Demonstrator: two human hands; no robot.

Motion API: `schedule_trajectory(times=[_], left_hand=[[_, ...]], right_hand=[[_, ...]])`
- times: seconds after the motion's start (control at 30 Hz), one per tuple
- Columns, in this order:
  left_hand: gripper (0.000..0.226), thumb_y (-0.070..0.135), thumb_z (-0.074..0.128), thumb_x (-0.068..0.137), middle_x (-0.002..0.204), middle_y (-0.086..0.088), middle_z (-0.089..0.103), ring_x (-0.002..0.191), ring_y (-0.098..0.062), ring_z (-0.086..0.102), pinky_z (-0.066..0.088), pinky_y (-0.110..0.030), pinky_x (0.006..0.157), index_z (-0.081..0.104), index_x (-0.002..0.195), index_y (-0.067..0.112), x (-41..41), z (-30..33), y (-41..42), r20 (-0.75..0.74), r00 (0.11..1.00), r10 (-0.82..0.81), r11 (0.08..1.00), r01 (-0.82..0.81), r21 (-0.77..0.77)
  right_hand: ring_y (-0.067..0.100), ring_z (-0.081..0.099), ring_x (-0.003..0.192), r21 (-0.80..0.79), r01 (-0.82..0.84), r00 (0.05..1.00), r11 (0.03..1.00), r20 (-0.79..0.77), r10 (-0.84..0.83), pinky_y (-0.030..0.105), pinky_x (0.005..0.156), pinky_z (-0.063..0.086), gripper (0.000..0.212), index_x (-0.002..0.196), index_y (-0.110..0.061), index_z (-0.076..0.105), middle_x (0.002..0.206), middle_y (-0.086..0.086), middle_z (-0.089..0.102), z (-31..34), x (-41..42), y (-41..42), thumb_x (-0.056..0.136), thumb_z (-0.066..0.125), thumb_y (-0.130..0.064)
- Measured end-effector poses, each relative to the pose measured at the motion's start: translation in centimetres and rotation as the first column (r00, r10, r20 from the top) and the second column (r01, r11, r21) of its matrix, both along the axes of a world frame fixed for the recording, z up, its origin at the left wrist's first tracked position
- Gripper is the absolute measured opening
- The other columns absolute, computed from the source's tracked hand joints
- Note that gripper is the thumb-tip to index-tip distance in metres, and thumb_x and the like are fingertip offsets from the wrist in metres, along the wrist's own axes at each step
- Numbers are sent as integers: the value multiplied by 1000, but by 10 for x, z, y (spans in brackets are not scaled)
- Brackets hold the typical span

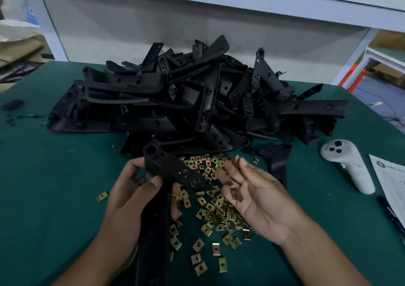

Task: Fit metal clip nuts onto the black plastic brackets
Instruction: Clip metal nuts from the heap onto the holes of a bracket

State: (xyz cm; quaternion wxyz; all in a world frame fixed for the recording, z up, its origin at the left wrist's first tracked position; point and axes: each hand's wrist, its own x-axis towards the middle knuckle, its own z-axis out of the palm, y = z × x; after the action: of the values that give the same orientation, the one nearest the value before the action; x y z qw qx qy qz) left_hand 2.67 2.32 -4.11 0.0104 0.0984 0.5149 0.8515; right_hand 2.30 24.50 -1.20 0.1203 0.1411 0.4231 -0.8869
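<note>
From the head view, the left hand [131,200] held a black bracket [173,171] just below centre, thumb pressed on its face and fingers curled behind, so its grip was closed on the part. The bracket's upper end pointed toward 11 o'clock and its long arm ran down toward 6 o'clock. The right hand [256,200], at 4 o'clock from that bracket, lay palm up with fingers loosely bent; a few clip nuts [235,194] rested on its fingers, not pinched. More nuts [217,217] lay scattered on the green surface [54,187] between and below the hands. A pile of brackets [192,97] stood at 12 o'clock. A white controller [348,167] and a sheet [392,182] lay at 3 o'clock.
</note>
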Motion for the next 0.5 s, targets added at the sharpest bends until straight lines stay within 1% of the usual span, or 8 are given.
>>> schedule_trajectory(times=[0.03,0.1,0.13,0.2,0.27,0.33,0.4,0.5], left_hand=[[14,21,68,81,76,-21,66,45,-30,58,50,-25,48,61,94,20,0,0,0,13,1000,-14,1000,13,13],[17,24,69,78,75,-20,65,44,-30,57,49,-27,47,60,92,18,1,2,0,27,999,-47,999,46,27],[22,26,74,77,74,-20,64,44,-30,56,49,-27,47,60,92,18,1,2,1,31,998,-63,998,62,26],[40,37,86,71,74,-20,65,44,-30,57,50,-28,48,59,93,18,3,4,1,36,996,-85,996,85,16],[54,50,88,69,75,-19,66,44,-31,59,50,-28,48,56,96,16,5,7,2,42,996,-82,996,83,-23],[59,56,86,69,76,-20,67,45,-33,61,51,-30,47,55,97,15,7,9,3,39,997,-67,994,70,-82],[57,57,84,70,77,-19,69,50,-35,64,53,-33,47,57,98,16,10,10,4,24,998,-60,988,63,-139],[53,52,84,74,77,-15,72,66,-28,71,58,-32,60,59,97,12,13,9,6,-14,998,-61,983,57,-175]], right_hand=[[14,69,76,4,-4,1000,1000,-19,5,23,57,53,15,105,-7,56,87,4,71,0,0,-1,97,59,-18],[8,58,67,16,-2,999,1000,-41,3,20,52,47,19,109,-5,63,89,3,69,-1,-1,-1,93,61,-15],[7,55,65,18,2,999,1000,-46,-1,19,51,45,23,112,-5,68,90,3,69,-2,-2,-1,91,61,-14],[5,51,64,40,0,998,999,-60,3,17,49,40,31,117,-12,75,87,0,68,-2,-2,1,89,61,-14],[4,47,63,81,-7,997,997,-80,13,17,49,37,31,113,-18,77,81,-3,64,-2,-2,1,88,61,-16],[3,50,62,108,-13,995,994,-99,24,16,48,37,26,105,-20,80,82,-3,67,-1,-1,0,87,62,-17],[4,54,62,110,-24,993,994,-113,36,16,48,39,22,100,-19,81,90,2,73,0,1,-1,86,64,-17],[4,56,64,147,-53,987,988,-142,74,16,50,39,20,107,-14,70,102,10,76,4,6,-4,89,63,-18]])
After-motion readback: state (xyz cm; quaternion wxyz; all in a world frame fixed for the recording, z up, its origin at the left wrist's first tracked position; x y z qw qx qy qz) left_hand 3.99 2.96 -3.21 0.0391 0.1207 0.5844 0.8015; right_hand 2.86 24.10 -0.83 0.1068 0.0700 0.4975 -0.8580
